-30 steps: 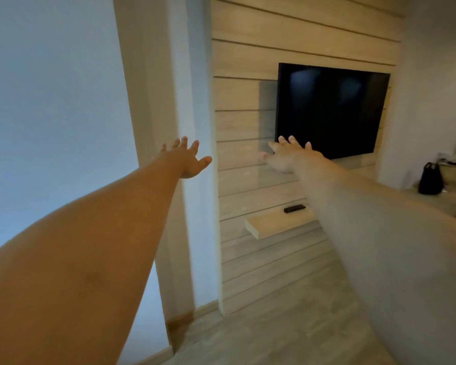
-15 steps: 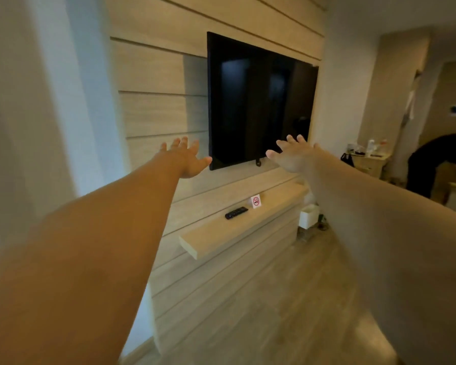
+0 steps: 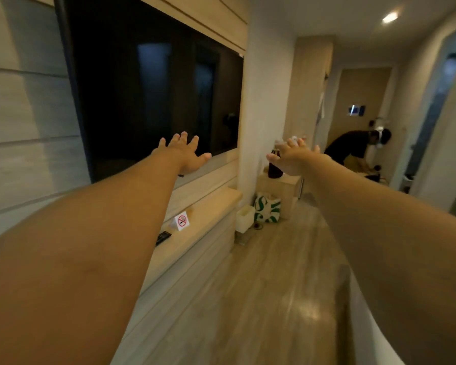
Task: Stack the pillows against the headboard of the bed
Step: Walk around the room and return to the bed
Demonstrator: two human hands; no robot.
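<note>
Two bare arms reach forward, the left hand (image 3: 184,155) and right hand (image 3: 291,158) both empty with fingers spread. No pillow or bed shows here. A remote (image 3: 163,237) and small sign (image 3: 181,220) sit on the shelf (image 3: 211,206) under the television (image 3: 153,85).

Big dark television (image 3: 153,96) fills the wood-panelled wall at ten o'clock. Below it a floating shelf (image 3: 208,214) carries a no-smoking sign (image 3: 181,220) and, just beside it, a black remote (image 3: 163,237). At one o'clock, a green-and-white bag (image 3: 267,208) sits by a white bin (image 3: 244,218); a person (image 3: 353,147) bends over beyond.
</note>
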